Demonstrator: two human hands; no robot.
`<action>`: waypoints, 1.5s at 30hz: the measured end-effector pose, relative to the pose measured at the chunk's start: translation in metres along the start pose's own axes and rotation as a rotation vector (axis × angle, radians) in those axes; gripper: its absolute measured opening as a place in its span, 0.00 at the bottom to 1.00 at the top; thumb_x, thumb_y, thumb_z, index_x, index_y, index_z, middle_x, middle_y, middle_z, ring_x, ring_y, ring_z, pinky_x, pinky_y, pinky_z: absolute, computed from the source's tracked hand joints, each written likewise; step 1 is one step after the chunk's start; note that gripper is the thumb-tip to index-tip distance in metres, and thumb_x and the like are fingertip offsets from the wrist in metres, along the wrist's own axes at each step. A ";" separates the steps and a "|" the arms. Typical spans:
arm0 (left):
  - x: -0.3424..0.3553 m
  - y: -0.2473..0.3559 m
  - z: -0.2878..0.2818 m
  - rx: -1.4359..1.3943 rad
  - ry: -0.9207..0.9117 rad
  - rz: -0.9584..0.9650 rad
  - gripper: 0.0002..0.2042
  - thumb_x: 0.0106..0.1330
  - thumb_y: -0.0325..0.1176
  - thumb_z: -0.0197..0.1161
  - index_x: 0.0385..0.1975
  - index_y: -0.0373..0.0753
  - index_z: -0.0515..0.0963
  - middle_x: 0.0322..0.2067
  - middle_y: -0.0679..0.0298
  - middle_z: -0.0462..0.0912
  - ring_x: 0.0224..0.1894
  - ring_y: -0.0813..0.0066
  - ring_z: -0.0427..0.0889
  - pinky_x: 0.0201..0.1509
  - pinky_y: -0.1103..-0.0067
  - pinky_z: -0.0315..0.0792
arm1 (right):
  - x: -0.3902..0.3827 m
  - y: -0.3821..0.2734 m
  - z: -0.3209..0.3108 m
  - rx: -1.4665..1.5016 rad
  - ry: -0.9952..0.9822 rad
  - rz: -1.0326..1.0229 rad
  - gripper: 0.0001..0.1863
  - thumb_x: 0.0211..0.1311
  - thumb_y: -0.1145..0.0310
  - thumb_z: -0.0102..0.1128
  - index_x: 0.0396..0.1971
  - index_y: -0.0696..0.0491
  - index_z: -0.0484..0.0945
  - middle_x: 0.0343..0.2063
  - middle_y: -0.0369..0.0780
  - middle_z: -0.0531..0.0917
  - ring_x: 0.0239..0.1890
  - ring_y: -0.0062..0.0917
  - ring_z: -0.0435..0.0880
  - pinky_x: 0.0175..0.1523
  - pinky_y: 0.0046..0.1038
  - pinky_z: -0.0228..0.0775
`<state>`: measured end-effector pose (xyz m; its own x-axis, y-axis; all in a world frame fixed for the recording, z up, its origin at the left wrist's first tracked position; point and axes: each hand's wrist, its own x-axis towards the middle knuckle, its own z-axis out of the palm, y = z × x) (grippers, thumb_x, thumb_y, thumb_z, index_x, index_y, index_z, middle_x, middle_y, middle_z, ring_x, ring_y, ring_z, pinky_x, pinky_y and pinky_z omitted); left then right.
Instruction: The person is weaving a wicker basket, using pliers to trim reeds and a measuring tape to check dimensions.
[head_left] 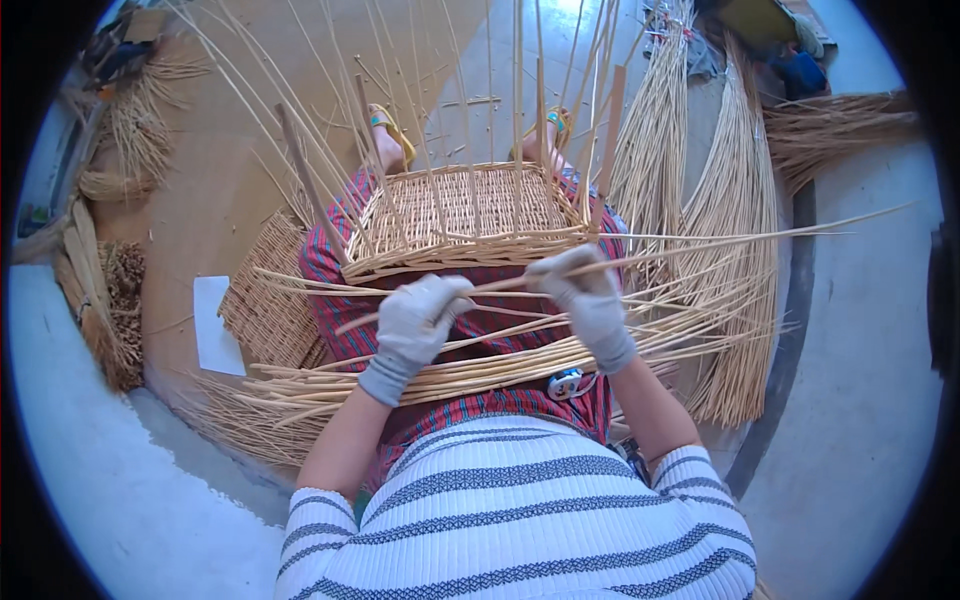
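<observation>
A partly woven wicker basket [455, 205] lies across my knees, its flat woven base towards me and long thin stakes rising from its edges. Just on my side of its woven rim, my left hand [415, 322] in a pale work glove is closed round a brownish wicker rod [500, 284]. My right hand [588, 300], gloved too and slightly blurred, grips the same rod farther right. The rod slants up to the right, apart from the basket's rim as far as I can see. Beneath both hands, a loose bundle of wicker rods [480, 376] spans my lap.
Long bundles of pale rods [735, 250] lie on the floor at right, with a darker bundle [840, 130] beyond. At left are a woven panel [275, 295], a white sheet [216, 325] and more fibre bundles [95, 290]. A small white-blue device [565, 384] rests at my waist.
</observation>
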<state>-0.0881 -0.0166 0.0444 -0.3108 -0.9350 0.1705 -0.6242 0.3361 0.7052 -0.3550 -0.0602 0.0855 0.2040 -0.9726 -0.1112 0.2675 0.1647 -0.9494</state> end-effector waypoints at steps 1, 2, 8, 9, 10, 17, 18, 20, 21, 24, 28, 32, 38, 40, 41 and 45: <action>-0.003 -0.007 0.004 0.136 0.188 -0.080 0.15 0.60 0.38 0.69 0.45 0.44 0.78 0.35 0.59 0.82 0.38 0.57 0.84 0.39 0.67 0.76 | 0.003 0.005 -0.008 0.013 0.124 -0.055 0.06 0.66 0.75 0.64 0.40 0.53 0.76 0.39 0.41 0.85 0.43 0.24 0.85 0.49 0.27 0.81; -0.006 -0.015 0.007 0.161 0.295 -0.188 0.18 0.58 0.36 0.70 0.48 0.45 0.77 0.38 0.59 0.82 0.39 0.57 0.83 0.42 0.67 0.76 | 0.005 0.009 -0.016 -0.062 0.331 -0.141 0.05 0.69 0.73 0.61 0.41 0.53 0.75 0.37 0.41 0.85 0.39 0.24 0.86 0.46 0.28 0.83; -0.019 -0.068 0.021 0.288 0.366 -0.242 0.30 0.55 0.30 0.72 0.60 0.48 0.70 0.51 0.62 0.82 0.38 0.53 0.84 0.39 0.68 0.77 | 0.001 0.009 -0.069 0.057 0.494 -0.258 0.03 0.73 0.72 0.55 0.42 0.51 0.75 0.35 0.39 0.84 0.38 0.23 0.86 0.44 0.25 0.83; -0.020 -0.074 0.026 0.310 0.396 -0.276 0.30 0.55 0.30 0.72 0.60 0.48 0.70 0.51 0.62 0.82 0.38 0.53 0.84 0.39 0.68 0.77 | -0.002 0.010 -0.072 0.028 0.547 -0.290 0.04 0.73 0.72 0.55 0.44 0.51 0.74 0.36 0.39 0.84 0.37 0.22 0.85 0.44 0.25 0.82; -0.019 -0.079 0.030 0.352 0.366 -0.277 0.30 0.55 0.30 0.72 0.60 0.48 0.70 0.50 0.62 0.82 0.36 0.53 0.84 0.38 0.67 0.77 | -0.003 0.014 -0.072 0.025 0.540 -0.224 0.03 0.73 0.72 0.55 0.43 0.52 0.74 0.36 0.39 0.84 0.37 0.22 0.85 0.44 0.25 0.82; -0.008 -0.076 0.014 0.181 0.350 -0.327 0.33 0.55 0.30 0.73 0.63 0.47 0.68 0.50 0.61 0.83 0.38 0.57 0.86 0.41 0.69 0.78 | 0.024 0.017 -0.083 -0.107 0.361 -0.130 0.04 0.72 0.72 0.56 0.41 0.55 0.73 0.36 0.40 0.84 0.38 0.24 0.85 0.46 0.25 0.82; -0.002 -0.071 0.011 0.011 0.321 -0.476 0.35 0.55 0.31 0.74 0.64 0.46 0.67 0.51 0.61 0.83 0.42 0.59 0.86 0.45 0.70 0.79 | 0.029 0.014 -0.087 -0.130 0.334 -0.120 0.03 0.72 0.73 0.56 0.40 0.55 0.73 0.34 0.40 0.84 0.38 0.24 0.86 0.47 0.25 0.82; 0.016 -0.060 0.015 -0.037 0.372 -0.349 0.38 0.54 0.30 0.75 0.67 0.46 0.64 0.52 0.60 0.83 0.46 0.61 0.85 0.50 0.71 0.78 | 0.035 0.010 -0.094 -0.157 0.296 -0.067 0.03 0.71 0.73 0.57 0.40 0.55 0.73 0.33 0.40 0.84 0.37 0.24 0.86 0.46 0.26 0.83; 0.026 -0.056 0.022 -0.137 0.368 -0.360 0.41 0.53 0.28 0.75 0.69 0.46 0.61 0.51 0.59 0.83 0.48 0.61 0.84 0.53 0.71 0.77 | 0.035 0.010 -0.097 -0.164 0.286 -0.083 0.03 0.71 0.74 0.57 0.39 0.55 0.73 0.32 0.40 0.84 0.36 0.24 0.86 0.45 0.27 0.84; 0.049 -0.051 0.041 -0.258 0.066 -0.486 0.46 0.54 0.24 0.74 0.73 0.44 0.56 0.49 0.58 0.83 0.42 0.71 0.81 0.51 0.77 0.76 | 0.030 0.019 -0.103 -0.175 0.270 -0.012 0.04 0.70 0.75 0.58 0.39 0.54 0.73 0.33 0.40 0.84 0.36 0.24 0.86 0.45 0.27 0.84; 0.056 -0.068 0.049 -0.567 -0.163 -0.629 0.32 0.62 0.29 0.71 0.66 0.40 0.64 0.41 0.61 0.83 0.30 0.79 0.80 0.40 0.81 0.77 | 0.031 0.031 -0.113 -0.174 0.270 -0.020 0.05 0.68 0.77 0.60 0.40 0.52 0.73 0.35 0.39 0.84 0.37 0.23 0.85 0.46 0.26 0.81; 0.053 -0.067 0.071 -0.735 0.039 -0.629 0.11 0.67 0.33 0.67 0.44 0.36 0.75 0.28 0.66 0.81 0.20 0.83 0.75 0.24 0.82 0.72 | 0.080 0.013 -0.078 -0.311 0.281 -0.298 0.10 0.64 0.84 0.60 0.41 0.54 0.72 0.39 0.39 0.83 0.39 0.21 0.83 0.50 0.27 0.78; 0.055 -0.045 0.087 -0.743 0.286 -0.827 0.14 0.75 0.41 0.57 0.35 0.35 0.77 0.21 0.69 0.76 0.10 0.80 0.74 0.12 0.81 0.65 | 0.214 -0.010 0.117 -1.025 0.007 -0.924 0.31 0.65 0.77 0.60 0.68 0.44 0.69 0.64 0.44 0.71 0.61 0.25 0.74 0.63 0.29 0.70; 0.058 -0.046 0.075 -0.752 0.281 -0.802 0.14 0.75 0.41 0.57 0.35 0.35 0.77 0.21 0.69 0.77 0.11 0.80 0.75 0.13 0.82 0.67 | 0.198 -0.001 0.133 -0.442 0.061 -0.792 0.31 0.67 0.75 0.58 0.70 0.46 0.66 0.64 0.44 0.70 0.58 0.26 0.76 0.61 0.30 0.72; 0.059 -0.046 0.071 -0.811 0.247 -0.797 0.14 0.75 0.42 0.57 0.36 0.36 0.77 0.21 0.69 0.77 0.12 0.80 0.77 0.13 0.83 0.68 | 0.176 0.012 0.131 0.078 0.136 -0.424 0.31 0.69 0.73 0.56 0.71 0.48 0.63 0.63 0.44 0.70 0.55 0.26 0.78 0.60 0.31 0.74; 0.061 -0.046 0.062 -0.868 0.186 -0.839 0.08 0.72 0.36 0.61 0.40 0.37 0.77 0.25 0.68 0.80 0.20 0.78 0.84 0.18 0.83 0.75 | 0.051 0.065 0.029 0.014 0.335 -0.419 0.13 0.79 0.64 0.39 0.48 0.57 0.71 0.36 0.40 0.78 0.41 0.26 0.81 0.52 0.29 0.77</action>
<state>-0.1229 -0.0824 -0.0206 0.1103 -0.8514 -0.5128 0.1265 -0.4998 0.8569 -0.2998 -0.0943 0.0266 -0.2343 -0.9541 0.1864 0.2747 -0.2489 -0.9288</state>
